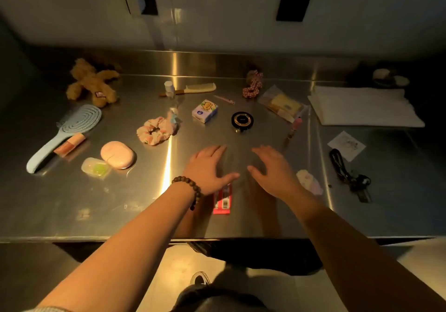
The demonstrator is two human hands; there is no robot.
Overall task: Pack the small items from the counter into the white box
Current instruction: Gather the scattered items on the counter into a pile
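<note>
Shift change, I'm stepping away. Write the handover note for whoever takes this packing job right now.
Left hand and right hand: both open, empty, over the counter centre.
Nothing visibly packed; no white box identifiable, only a flat white thing far right.
Left to pack: red packet by the left hand, black compact, tissue pack, pink scrunchie, pink case, blue brush, comb.

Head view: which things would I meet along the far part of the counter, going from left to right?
Teddy bear → small white bottle → comb → checked scrunchie → clear packet → folded white cloth.
</note>
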